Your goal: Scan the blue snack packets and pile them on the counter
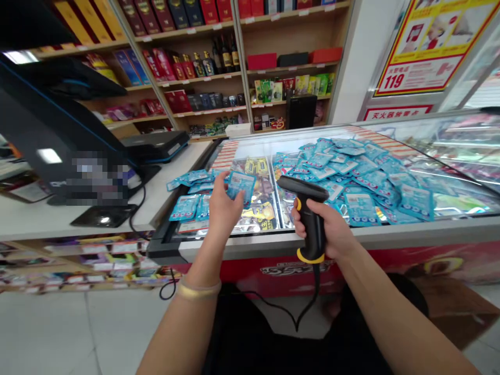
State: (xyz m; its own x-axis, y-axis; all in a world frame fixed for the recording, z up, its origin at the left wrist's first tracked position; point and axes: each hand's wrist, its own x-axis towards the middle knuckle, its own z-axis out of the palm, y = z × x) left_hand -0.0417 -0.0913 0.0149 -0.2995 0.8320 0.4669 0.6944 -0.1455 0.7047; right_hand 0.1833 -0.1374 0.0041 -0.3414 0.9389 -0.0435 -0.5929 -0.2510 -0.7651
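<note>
My left hand (225, 205) grips a blue packet (241, 186) by its edge, with the printed side partly toward me. In my right hand (330, 224) is a black and yellow barcode scanner (312, 224), held upright by its handle, its head pointing left toward the packet. A large loose heap of blue packets (363, 172) covers the glass freezer top on the right. A smaller group of blue packets (185, 207) lies on the left, near and behind my left hand. The scanner's cable (317, 284) hangs down in front of the freezer.
The chest freezer (250, 250) has a raised front edge. A checkout terminal (74, 125) stands on the white counter (164, 179) at left, with a cable beside it. Shelves of boxes and bottles (203, 62) line the back. A cardboard box (457, 307) sits on the floor at right.
</note>
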